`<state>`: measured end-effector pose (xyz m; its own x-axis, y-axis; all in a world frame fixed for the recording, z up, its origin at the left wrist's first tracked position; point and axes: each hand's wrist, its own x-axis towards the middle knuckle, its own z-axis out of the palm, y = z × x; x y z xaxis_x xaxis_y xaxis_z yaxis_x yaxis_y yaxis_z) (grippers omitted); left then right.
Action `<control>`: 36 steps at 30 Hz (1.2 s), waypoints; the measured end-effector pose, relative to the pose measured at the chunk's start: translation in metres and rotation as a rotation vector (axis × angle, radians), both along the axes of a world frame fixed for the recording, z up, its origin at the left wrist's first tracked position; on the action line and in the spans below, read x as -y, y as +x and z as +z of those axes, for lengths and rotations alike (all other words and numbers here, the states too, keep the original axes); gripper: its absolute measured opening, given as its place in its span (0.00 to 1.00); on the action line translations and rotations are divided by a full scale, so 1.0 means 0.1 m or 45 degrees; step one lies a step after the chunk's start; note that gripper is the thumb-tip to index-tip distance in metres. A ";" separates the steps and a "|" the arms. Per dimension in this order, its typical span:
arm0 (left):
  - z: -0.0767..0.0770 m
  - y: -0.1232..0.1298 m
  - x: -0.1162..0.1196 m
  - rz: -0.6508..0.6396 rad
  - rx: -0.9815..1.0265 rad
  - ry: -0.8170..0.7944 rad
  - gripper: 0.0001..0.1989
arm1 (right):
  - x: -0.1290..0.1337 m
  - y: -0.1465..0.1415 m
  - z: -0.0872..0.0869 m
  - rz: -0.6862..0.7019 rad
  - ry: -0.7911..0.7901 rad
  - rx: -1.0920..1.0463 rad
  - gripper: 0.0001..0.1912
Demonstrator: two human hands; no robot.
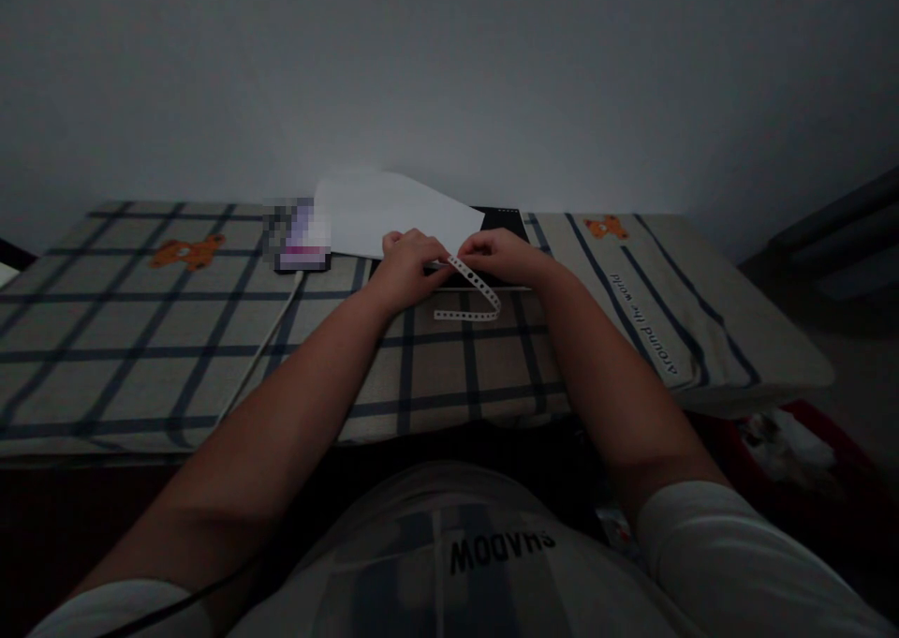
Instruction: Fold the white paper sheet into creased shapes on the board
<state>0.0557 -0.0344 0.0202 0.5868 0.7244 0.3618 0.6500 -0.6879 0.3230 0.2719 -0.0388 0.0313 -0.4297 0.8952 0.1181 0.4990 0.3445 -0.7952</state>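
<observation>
Both hands meet over the far middle of the cloth-covered table. A narrow white paper strip with black dots (486, 293) runs out from between their fingertips, then bends back to the left so that its free end hangs toward me. My left hand (409, 265) pinches the strip's upper end between thumb and fingers. From the other side, my right hand (504, 252) has its thumb and forefinger closed at that same end. The fingers partly hide what is gripped there. Beneath and behind the hands lie a white sheet (386, 209) and a flat black item (504, 220).
A phone-like device (303, 259), partly pixelated, lies left of the sheet with a white cable (263, 343) trailing to the near edge. The checked tablecloth (126, 324) covers the table against a plain wall (449, 76). A red container (835, 432) stands low on the right.
</observation>
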 end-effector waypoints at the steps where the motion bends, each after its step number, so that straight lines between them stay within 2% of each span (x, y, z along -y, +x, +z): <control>1: 0.00 0.00 0.00 0.000 -0.001 -0.003 0.09 | 0.00 0.00 0.00 0.007 -0.006 -0.008 0.11; 14: -0.06 -0.03 -0.07 -0.029 -0.019 0.000 0.13 | 0.02 -0.01 0.03 0.085 0.045 0.079 0.10; 20: -0.03 -0.02 -0.04 0.013 -0.077 0.034 0.16 | 0.01 0.00 0.02 0.034 0.037 0.005 0.09; 26: -0.05 -0.01 -0.05 0.020 -0.029 0.024 0.12 | 0.01 -0.03 0.00 -0.003 0.012 -0.001 0.10; 36: -0.07 -0.02 -0.07 0.021 0.014 0.017 0.16 | -0.01 -0.04 -0.04 0.045 0.099 0.127 0.11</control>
